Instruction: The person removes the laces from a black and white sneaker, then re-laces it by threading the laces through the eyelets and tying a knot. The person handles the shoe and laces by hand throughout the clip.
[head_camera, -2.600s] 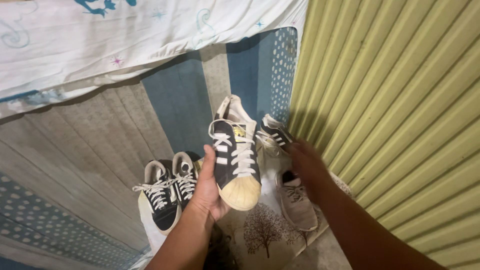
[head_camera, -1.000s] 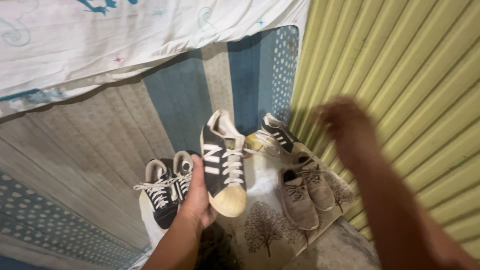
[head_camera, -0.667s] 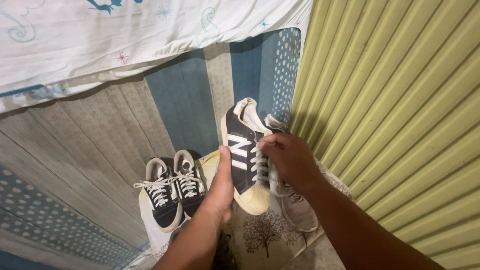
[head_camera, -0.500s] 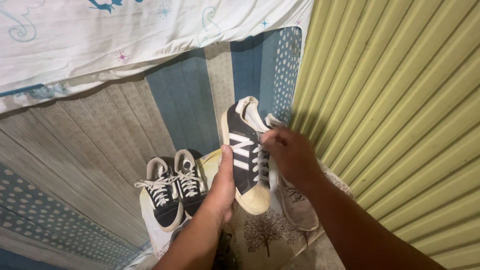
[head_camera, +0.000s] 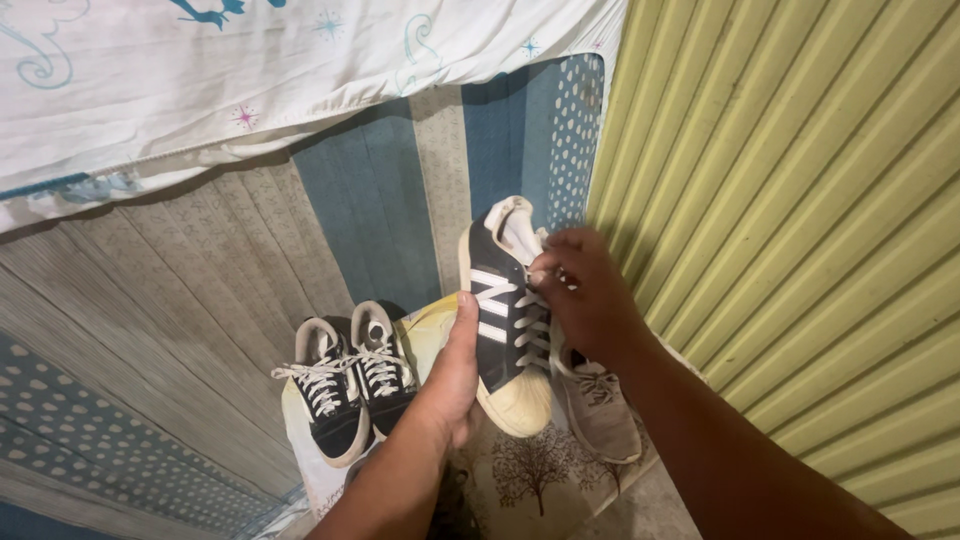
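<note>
**Striped sneaker held up in both hands over the shoe mat**

Head view: a dark sneaker (head_camera: 508, 320) with white side stripes, white laces and a cream rubber toe cap is held in the air above the mat, toe pointing toward the camera, heel toward the wall. It is gripped from the left side by the left hand (head_camera: 452, 375), thumb laid along the striped side, palm under the sole; the fingers are closed around the shoe. The right hand (head_camera: 590, 295) is placed at the shoe's tongue and upper laces, its fingers (head_camera: 543, 268) pinched shut on the laces near the collar. The forearms of both arms are seen entering from the bottom edge.

Below the held shoe, a pale mat (head_camera: 530, 470) printed with bare trees is laid on the floor. A pair of black sneakers (head_camera: 345, 385) with white laces is set on its left part, side by side, toes toward the camera. A grey-brown sneaker (head_camera: 600, 410) is lying to the right, partly hidden by the right wrist. A blue and grey patterned wall (head_camera: 380, 220) is seen behind, a corrugated yellow-green panel (head_camera: 800, 220) on the right, and a white printed sheet (head_camera: 250, 70) is hung across the top.
</note>
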